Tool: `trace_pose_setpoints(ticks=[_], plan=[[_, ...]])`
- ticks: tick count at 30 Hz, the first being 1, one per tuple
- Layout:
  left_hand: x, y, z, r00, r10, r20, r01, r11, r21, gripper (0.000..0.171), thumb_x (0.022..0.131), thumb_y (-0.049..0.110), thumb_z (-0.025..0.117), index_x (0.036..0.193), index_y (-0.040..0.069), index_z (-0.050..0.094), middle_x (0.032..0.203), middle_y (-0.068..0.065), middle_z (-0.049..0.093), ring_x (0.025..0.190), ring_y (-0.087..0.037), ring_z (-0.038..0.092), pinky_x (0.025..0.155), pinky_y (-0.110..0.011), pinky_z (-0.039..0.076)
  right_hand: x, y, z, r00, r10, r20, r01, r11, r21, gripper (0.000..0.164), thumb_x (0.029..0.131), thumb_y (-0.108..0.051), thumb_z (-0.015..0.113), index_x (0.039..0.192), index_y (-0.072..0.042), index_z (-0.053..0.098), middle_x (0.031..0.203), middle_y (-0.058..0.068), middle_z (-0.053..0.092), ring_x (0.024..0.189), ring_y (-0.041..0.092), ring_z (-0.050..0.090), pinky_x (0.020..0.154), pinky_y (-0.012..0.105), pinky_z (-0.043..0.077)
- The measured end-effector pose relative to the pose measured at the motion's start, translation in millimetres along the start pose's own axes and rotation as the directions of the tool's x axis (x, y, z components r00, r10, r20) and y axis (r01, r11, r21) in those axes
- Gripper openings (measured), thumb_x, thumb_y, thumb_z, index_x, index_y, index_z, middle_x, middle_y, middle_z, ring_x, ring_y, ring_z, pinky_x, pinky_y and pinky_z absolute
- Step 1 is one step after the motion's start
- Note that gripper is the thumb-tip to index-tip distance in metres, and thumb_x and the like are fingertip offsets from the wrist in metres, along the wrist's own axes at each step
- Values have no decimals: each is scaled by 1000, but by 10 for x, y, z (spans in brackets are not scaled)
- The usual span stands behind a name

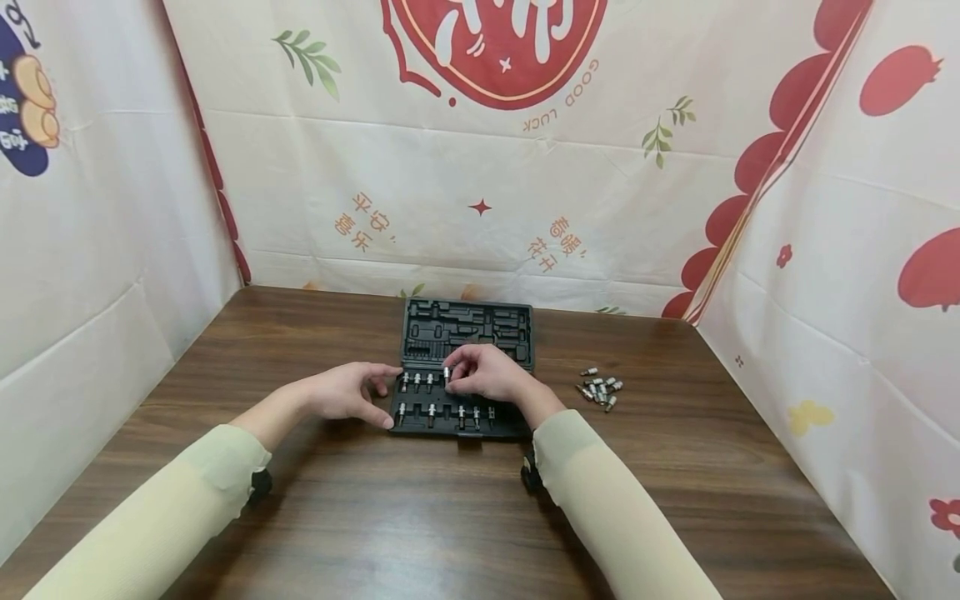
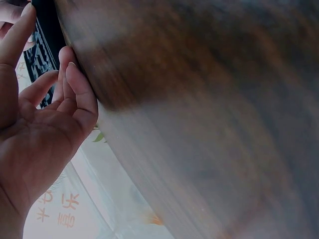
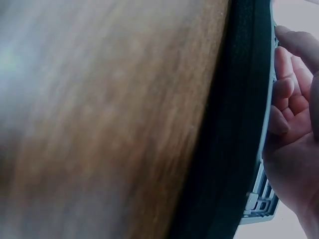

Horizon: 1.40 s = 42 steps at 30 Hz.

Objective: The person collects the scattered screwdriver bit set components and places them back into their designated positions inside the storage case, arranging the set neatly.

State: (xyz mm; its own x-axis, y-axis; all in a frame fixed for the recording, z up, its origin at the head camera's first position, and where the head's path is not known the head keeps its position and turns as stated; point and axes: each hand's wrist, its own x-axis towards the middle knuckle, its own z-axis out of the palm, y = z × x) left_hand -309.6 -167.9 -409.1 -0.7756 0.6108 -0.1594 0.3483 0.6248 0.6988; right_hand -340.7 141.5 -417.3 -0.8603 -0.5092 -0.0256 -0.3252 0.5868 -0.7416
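An open black tool case (image 1: 442,402) lies on the table with its lid tipped back. Short silver bit sockets (image 1: 431,411) stand in two rows in its front half. My right hand (image 1: 487,372) pinches one bit socket (image 1: 447,374) between thumb and fingertips, upright at the back row. At the case's left side is my left hand (image 1: 348,392), its thumb at the front corner and its index finger at the edge farther back. In the left wrist view, the fingers (image 2: 82,92) of this hand are loosely bent beside the case.
Several loose bit sockets (image 1: 597,388) lie in a small pile on the brown wooden table (image 1: 360,517), right of the case. Printed cloth (image 1: 480,158) hangs behind the table and along both sides. The moulded lid (image 1: 517,321) has vacant slots.
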Motion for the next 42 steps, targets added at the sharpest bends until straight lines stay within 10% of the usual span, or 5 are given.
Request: trace_pose_setpoints(ticks=[42], plan=[[-1,12,17,1000,-12,12,12,1000,-5,92,91,29,92,165,0,45,128,-17,67,107,-24,64,89,-37,53,82,-21,65,994,83,-66,-93,980,-173,29,100,-30,84,129,-28,81,95,-1,70,84,16,60,80,33,49]])
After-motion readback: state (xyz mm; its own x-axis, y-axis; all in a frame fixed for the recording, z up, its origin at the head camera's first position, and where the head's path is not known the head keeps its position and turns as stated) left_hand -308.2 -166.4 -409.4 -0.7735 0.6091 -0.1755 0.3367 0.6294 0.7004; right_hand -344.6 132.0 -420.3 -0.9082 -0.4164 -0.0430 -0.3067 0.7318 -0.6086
